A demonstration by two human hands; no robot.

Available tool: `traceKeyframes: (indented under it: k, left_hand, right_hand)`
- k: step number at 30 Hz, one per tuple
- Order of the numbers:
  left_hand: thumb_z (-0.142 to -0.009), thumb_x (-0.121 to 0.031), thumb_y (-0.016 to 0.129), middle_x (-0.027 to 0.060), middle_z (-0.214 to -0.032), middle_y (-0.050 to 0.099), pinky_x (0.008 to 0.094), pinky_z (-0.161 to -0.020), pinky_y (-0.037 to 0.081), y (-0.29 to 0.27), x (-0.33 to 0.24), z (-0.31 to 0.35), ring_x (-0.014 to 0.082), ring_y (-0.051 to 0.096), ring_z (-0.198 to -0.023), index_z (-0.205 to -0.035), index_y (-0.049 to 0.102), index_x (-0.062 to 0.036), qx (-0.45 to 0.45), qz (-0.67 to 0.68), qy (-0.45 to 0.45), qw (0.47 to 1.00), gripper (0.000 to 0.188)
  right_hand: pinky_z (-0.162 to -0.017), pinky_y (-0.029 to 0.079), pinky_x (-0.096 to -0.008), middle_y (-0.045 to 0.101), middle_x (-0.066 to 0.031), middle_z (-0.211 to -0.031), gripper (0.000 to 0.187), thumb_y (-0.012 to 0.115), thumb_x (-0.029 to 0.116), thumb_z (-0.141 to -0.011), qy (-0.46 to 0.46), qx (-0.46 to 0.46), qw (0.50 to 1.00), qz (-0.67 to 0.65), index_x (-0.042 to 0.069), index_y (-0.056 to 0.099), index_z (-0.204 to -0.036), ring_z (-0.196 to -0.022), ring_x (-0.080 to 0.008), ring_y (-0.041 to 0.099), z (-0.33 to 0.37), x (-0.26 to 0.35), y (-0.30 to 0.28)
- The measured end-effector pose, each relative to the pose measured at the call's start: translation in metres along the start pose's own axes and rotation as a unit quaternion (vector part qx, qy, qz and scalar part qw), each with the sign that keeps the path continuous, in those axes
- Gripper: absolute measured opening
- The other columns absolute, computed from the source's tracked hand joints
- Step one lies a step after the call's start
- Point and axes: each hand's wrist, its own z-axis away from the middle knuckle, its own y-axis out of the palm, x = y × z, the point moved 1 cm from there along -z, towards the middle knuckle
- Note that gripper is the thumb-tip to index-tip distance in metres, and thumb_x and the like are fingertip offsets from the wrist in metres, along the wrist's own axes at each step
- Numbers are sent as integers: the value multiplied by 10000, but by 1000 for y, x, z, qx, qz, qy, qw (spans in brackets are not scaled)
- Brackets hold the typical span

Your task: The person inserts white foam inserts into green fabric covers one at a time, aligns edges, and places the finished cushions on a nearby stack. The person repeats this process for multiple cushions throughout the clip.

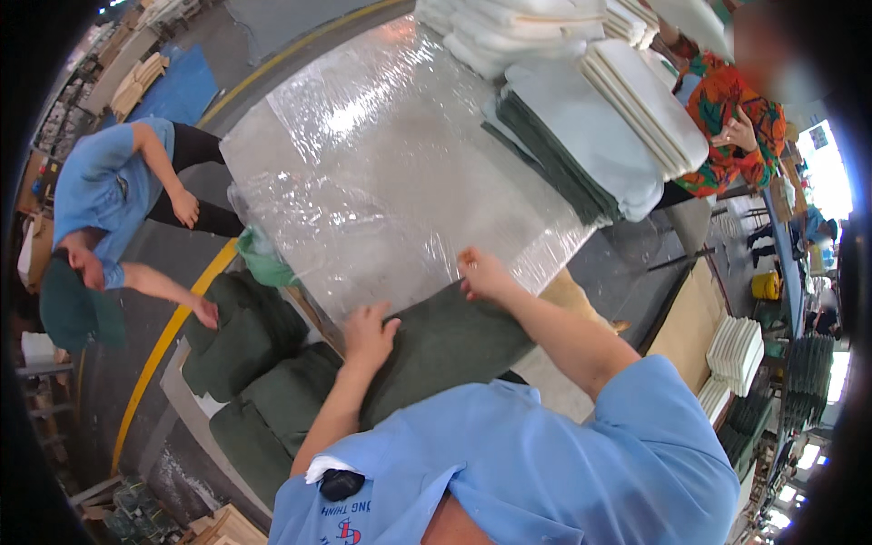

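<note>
A dark green fabric piece (454, 341) lies in front of my body, its far edge reaching the plastic-covered table (409, 163). At its left far corner is my left hand (367, 336), open, with the fingers stretched and the thumb apart. Over the far right corner of the fabric, my right hand (487, 275) has its fingers bent in. What those fingers hold, if anything, I cannot make out. Clear plastic film (341, 118) covers the tabletop and shines in the light. To my left sit folded dark green fabric stacks (245, 331).
A co-worker in a blue shirt (109, 186) leans over the green stacks. Beyond the table's far right, white and dark green pads (581, 136) are piled near a person in an orange patterned top (740, 118). A green plastic bag (263, 256) hangs by the table's left corner.
</note>
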Motion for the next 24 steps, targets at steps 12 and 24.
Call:
traceKeyframes:
  k: [12, 24]
  left_hand:
    - [-1037, -339, 613, 164, -1399, 683, 459, -1158, 411, -75, -7, 175, 367, 665, -1222, -1391, 690, -79, -3, 148, -48, 988, 446]
    - [-821, -385, 859, 133, -1298, 682, 465, -905, 581, -71, -95, 94, 362, 700, -1106, -1390, 593, -69, 67, -71, 63, 993, 703]
  right_hand:
    - [-759, 551, -489, 732, -176, -878, 328, 652, 356, -1027, -242, -92, 943, 209, 59, 770, -952, -849, -418, 704, 149, 9, -55]
    - [-783, 576, -478, 755, -150, -920, 290, 688, 371, -993, -367, -43, 894, 254, 92, 769, -987, -886, -397, 727, 133, 38, -35]
